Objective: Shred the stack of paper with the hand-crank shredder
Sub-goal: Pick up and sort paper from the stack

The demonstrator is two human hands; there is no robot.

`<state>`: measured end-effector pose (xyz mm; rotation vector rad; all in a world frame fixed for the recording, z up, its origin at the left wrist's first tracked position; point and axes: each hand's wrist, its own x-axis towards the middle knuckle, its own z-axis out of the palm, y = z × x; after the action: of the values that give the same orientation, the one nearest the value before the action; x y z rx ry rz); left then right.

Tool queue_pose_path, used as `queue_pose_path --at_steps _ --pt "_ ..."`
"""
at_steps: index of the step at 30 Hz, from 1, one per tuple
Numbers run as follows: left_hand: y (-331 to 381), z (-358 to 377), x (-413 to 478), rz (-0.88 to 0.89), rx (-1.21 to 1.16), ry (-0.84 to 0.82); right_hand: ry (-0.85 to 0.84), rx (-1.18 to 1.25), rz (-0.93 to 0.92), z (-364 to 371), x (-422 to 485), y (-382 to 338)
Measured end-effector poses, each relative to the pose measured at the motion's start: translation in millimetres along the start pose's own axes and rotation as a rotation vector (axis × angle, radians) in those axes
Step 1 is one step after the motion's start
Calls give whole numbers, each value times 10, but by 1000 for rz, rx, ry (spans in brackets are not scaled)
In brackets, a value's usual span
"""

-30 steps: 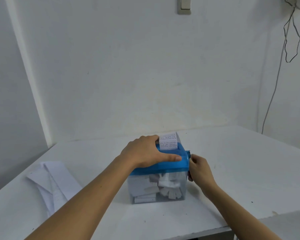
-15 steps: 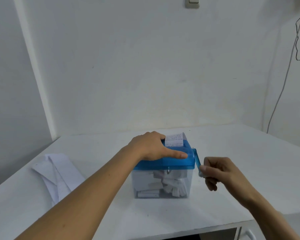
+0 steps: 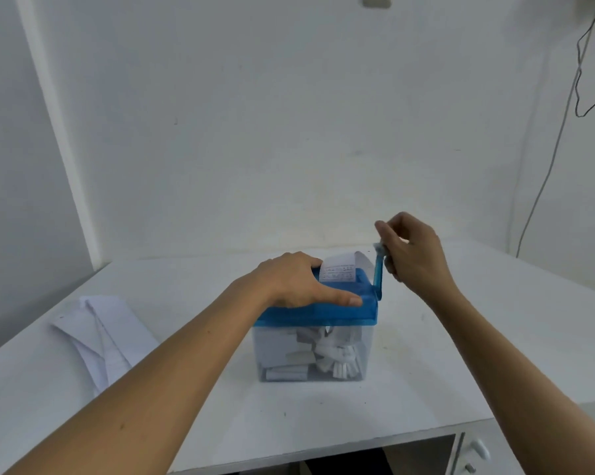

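Crank [image 3: 378, 275] swung upright since earlier, right hand [image 3: 410, 253] gripping.

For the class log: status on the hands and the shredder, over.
Left hand flat on shredder lid. Right hand gripping crank, upright. Paper partly fed. Stack waiting left. Nothing blocking.
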<state>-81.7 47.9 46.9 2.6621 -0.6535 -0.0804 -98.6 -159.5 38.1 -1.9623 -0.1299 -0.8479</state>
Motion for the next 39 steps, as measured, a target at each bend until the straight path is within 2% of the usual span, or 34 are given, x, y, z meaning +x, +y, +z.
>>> queue_pose_path --at_steps 3,6,11,17,25,28,34,39 --pt "-20 23 9 20 9 13 -41 -144 85 200 150 193" --pt "-41 53 -25 30 47 62 -157 -261 203 387 -5 530" --pt "-45 102 -10 5 109 119 -129 -177 319 389 -570 790" --pt "-35 80 -11 -26 116 103 -245 -172 256 136 -934 540" --pt "-3 47 -7 -25 99 55 -448 124 69 -397 -879 139" --pt "0 50 20 -25 90 41 -412 220 37 -380 -772 98" --pt "9 45 19 -13 42 25 -128 352 45 -97 -423 54" --pt "-17 47 22 18 26 25 -56 235 129 57 -74 140"
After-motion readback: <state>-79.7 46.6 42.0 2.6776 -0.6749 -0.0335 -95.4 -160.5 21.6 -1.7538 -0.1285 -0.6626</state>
